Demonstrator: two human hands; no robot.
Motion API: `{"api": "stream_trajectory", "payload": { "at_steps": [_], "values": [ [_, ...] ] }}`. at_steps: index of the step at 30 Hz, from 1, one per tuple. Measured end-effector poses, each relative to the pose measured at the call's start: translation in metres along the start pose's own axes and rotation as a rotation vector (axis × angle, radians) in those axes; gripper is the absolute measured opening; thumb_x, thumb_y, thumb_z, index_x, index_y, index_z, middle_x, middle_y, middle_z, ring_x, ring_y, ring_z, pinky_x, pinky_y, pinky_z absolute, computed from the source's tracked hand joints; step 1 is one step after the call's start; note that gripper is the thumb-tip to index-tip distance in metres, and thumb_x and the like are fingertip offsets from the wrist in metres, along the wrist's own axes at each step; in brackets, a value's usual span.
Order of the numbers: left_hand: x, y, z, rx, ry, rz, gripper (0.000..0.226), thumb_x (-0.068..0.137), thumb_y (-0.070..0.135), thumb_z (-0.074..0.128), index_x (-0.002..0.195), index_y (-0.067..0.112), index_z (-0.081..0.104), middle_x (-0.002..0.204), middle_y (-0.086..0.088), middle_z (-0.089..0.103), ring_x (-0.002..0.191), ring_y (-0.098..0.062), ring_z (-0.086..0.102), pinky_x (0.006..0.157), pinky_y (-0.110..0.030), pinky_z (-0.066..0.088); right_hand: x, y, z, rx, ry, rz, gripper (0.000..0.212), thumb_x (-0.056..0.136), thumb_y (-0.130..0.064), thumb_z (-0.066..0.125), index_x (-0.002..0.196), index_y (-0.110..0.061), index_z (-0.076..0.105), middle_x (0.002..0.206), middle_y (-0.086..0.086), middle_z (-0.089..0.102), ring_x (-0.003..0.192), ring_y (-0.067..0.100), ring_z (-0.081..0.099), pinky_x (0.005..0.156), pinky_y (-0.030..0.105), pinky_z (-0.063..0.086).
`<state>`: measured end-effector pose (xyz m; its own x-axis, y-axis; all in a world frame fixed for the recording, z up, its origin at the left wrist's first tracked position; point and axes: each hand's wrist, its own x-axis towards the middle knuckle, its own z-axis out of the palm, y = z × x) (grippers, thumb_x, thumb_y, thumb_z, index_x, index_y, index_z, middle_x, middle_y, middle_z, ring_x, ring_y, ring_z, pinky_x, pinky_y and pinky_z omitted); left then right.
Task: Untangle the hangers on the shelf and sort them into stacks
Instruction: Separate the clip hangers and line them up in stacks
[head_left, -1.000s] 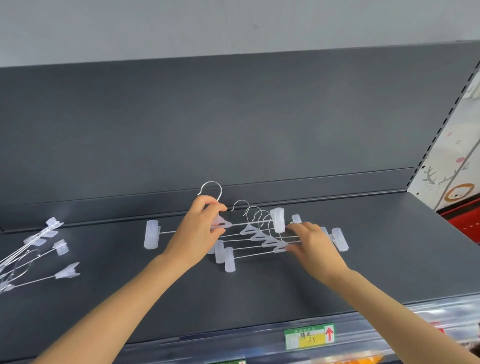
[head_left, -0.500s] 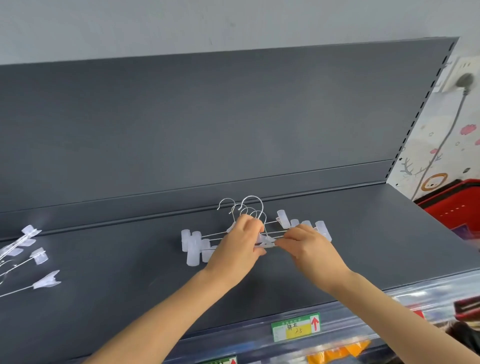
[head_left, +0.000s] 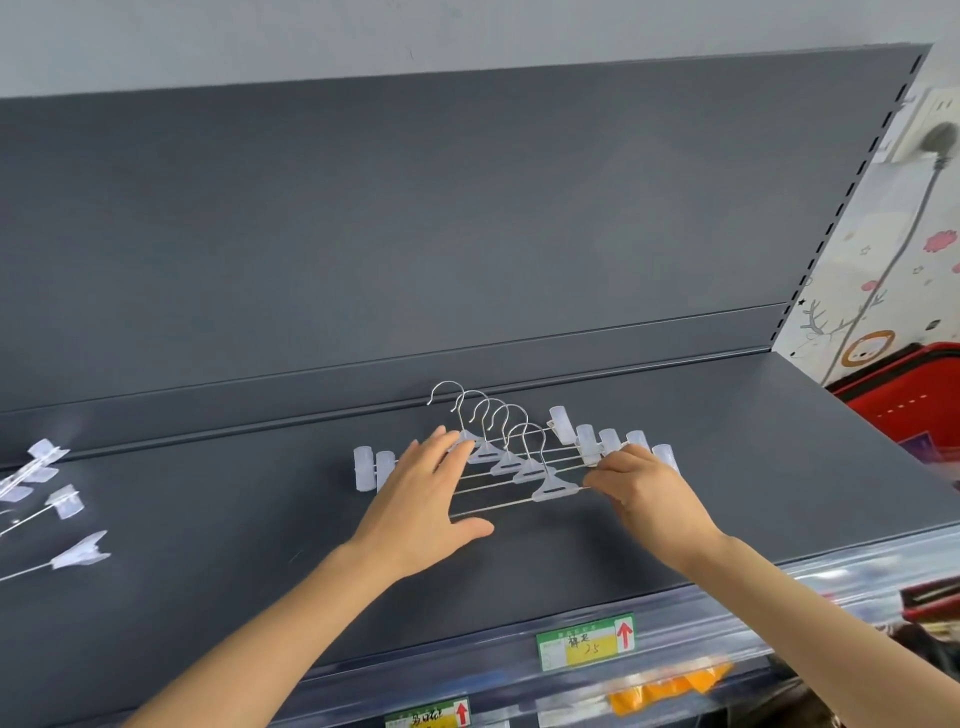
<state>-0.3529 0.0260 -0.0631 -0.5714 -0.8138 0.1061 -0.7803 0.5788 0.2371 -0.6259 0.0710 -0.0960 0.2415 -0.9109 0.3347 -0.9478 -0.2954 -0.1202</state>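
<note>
Item under inspection: a fanned row of five silver-wire hangers (head_left: 519, 467) with translucent white plastic clips, lying flat on the dark grey metal shelf (head_left: 753, 467), at centre. The long axis of the bars runs 9 to 3 o'clock, and the hooks point to 12 o'clock, toward the back panel.

Left hand (head_left: 421, 499): fingers straight and spread, laid flat over the 9 o'clock half of the bars, holding nothing. Right hand (head_left: 644, 488): fingers curled round the 3 o'clock ends of the bars, beside the clips. Exactly which bar it pinches cannot be told.

The hands bracket the row end to end, both in contact, so neither is the nearer. In my judgement the row is being squared into one stack, and the next move turns on pushing inward along that 9-to-3 axis.

A second group of loose white-clipped wire hangers (head_left: 52, 504) lies well apart at the shelf's 9 o'clock edge – apparently not yet sorted.
</note>
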Motion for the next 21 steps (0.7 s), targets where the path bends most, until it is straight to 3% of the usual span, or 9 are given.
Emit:
{"api": "stream_trajectory", "payload": {
  "at_steps": [6,10,12,15,18,21],
  "values": [
    [-0.005,-0.021,0.004,-0.036,-0.085,-0.095,0.100,0.079,0.062,0.060,0.152,0.021,0.006,0.160,0.005,-0.003,0.146,-0.010,-0.014,0.117,-0.031,-0.007,0.002,-0.002,0.010,-0.046,-0.086,0.013,0.025,0.061,0.003,0.077,0.071,-0.018,0.068,0.067,-0.002,0.060,0.062,0.022,0.055,0.050,0.032,0.051],
    [-0.008,-0.034,0.007,-0.046,-0.109,-0.096,0.104,0.076,0.069,0.057,0.153,0.021,0.006,0.160,0.007,-0.007,0.144,-0.009,-0.017,0.116,-0.031,-0.006,0.005,-0.019,0.003,0.044,-0.118,0.002,0.015,0.076,-0.011,0.073,0.090,-0.012,0.067,0.080,0.004,0.066,0.076,0.027,0.059,0.065,0.038,0.054],
    [-0.010,-0.039,0.008,-0.028,-0.091,-0.086,0.098,0.077,0.078,0.036,0.152,0.022,0.008,0.160,0.006,-0.006,0.143,-0.007,-0.019,0.114,-0.030,-0.009,0.009,-0.027,0.000,0.106,-0.178,0.035,0.019,0.086,-0.020,0.064,0.102,-0.011,0.061,0.090,0.004,0.065,0.087,0.025,0.056,0.073,0.035,0.050],
    [-0.011,-0.045,0.011,0.001,-0.030,-0.148,0.107,0.067,0.086,-0.009,0.152,0.025,0.015,0.161,0.003,-0.002,0.146,-0.016,-0.016,0.115,-0.035,-0.008,0.014,-0.035,0.001,0.209,-0.227,0.083,0.016,0.089,-0.022,0.059,0.099,-0.012,0.053,0.088,0.003,0.062,0.084,0.024,0.054,0.069,0.031,0.045],
    [-0.010,-0.052,0.015,0.016,0.005,-0.269,0.088,0.075,0.075,-0.001,0.149,0.033,0.021,0.161,0.002,-0.005,0.146,-0.026,-0.015,0.116,-0.050,-0.003,0.015,-0.038,0.004,0.268,-0.227,0.120,0.011,0.088,-0.017,0.059,0.095,-0.009,0.055,0.081,0.003,0.061,0.076,0.025,0.054,0.067,0.030,0.043],
    [-0.007,-0.054,0.016,-0.059,-0.020,-0.344,0.055,0.095,0.058,0.022,0.147,0.038,0.028,0.160,0.002,-0.006,0.145,-0.028,-0.014,0.115,-0.053,0.000,0.013,-0.040,-0.002,0.294,-0.192,0.133,0.006,0.087,-0.012,0.059,0.086,-0.009,0.054,0.071,0.000,0.054,0.068,0.021,0.047,0.063,0.029,0.042]
  ]
}}
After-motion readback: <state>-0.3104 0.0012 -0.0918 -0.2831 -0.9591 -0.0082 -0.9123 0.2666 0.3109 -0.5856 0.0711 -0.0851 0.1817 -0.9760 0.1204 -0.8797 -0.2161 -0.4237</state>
